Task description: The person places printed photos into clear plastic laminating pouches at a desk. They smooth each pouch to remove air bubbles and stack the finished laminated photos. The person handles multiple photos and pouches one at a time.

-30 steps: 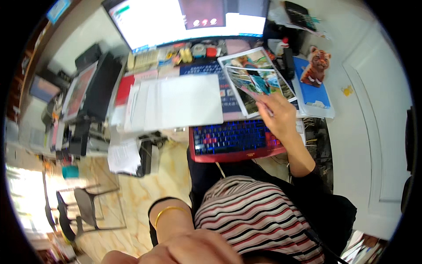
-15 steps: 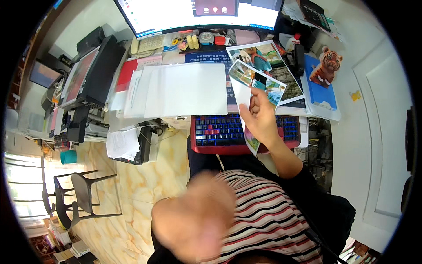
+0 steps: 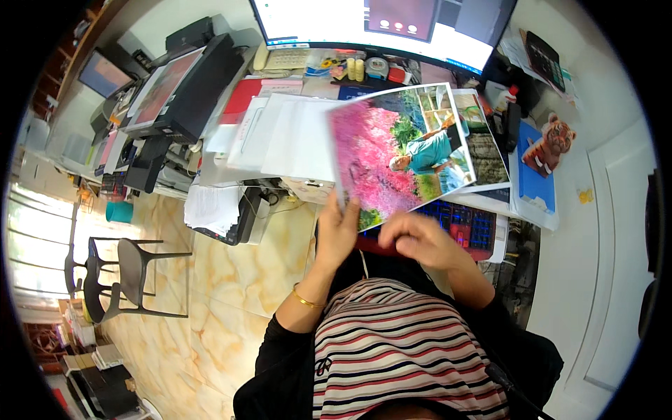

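Observation:
My left hand [image 3: 336,234] is closed on the lower left edge of a large photo print [image 3: 374,150], thumb on its face. The print is tilted above the desk and shows pink blossoms and a person in a teal top, turned sideways. Just below its lower edge is my right hand [image 3: 423,241], its fingers bent and smeared by motion, so I cannot tell whether they grip anything. Another photo print [image 3: 492,155] lies behind, partly covered. Under the held print, a red and black keyboard [image 3: 479,225] with blue-lit keys is partly hidden.
White sheets [image 3: 297,136] lie left of the print. A wide monitor [image 3: 322,28] stands at the back, with a tape measure [image 3: 377,68] before it. A black printer [image 3: 185,91] is at left. On the right, a tiger figure [image 3: 549,145] rests on a blue box [image 3: 535,185].
The held print has swung up and opened out to face me. My left hand came up from near my body to its edge. My right hand moved down from its earlier hold.

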Motion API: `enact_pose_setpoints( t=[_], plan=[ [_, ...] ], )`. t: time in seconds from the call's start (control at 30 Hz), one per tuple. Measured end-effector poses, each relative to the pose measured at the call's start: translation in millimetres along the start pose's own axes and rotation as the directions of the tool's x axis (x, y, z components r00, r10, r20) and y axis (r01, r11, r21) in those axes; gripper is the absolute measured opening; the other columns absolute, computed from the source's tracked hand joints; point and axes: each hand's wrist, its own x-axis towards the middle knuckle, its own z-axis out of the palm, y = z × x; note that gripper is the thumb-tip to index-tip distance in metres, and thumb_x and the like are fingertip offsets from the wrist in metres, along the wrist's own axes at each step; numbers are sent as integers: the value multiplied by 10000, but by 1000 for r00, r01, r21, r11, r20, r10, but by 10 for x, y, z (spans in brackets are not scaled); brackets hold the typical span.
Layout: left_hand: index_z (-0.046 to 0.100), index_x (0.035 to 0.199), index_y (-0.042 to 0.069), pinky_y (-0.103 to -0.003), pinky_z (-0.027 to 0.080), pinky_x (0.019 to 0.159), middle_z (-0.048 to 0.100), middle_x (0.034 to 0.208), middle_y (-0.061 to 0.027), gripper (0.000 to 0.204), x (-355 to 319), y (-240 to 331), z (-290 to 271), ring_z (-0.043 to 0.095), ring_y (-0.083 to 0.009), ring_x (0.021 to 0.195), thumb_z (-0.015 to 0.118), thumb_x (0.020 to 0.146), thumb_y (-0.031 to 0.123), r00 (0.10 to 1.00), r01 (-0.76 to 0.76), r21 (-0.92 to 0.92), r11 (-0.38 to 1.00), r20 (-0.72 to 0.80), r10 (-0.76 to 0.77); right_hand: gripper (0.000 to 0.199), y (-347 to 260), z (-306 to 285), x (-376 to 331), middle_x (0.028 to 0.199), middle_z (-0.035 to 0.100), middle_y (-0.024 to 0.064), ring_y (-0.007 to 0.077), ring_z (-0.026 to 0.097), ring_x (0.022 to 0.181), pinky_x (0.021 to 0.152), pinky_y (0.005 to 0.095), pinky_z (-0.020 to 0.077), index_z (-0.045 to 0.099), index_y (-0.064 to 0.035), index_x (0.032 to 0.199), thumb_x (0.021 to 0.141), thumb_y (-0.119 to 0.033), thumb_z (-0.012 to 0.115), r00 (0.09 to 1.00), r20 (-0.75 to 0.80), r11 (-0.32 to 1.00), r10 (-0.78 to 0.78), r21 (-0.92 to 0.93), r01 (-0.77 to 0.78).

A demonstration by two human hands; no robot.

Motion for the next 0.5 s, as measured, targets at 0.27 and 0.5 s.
enact_pose_setpoints(
  t=[0.27,0.5],
  plan=[
    [566,1075,-35,-243,458,753,640,941,-36,224,93,-113,-379,537,-61,834,579,917,122,991,-73,-187,980,-127,50,437,442,19,-195,1024,590,186,279,626,850,726,404,540,418,51,1237,961,-283,475,931,-289,808,222,589,-10],
    [608,1010,9,-227,447,713,627,887,3,284,43,-435,-594,533,-52,800,512,960,271,989,11,-125,992,-142,-29,252,437,-20,89,826,619,136,227,629,670,625,373,543,489,15,1112,978,-192,437,872,-305,820,384,546,-170]
  ],
)
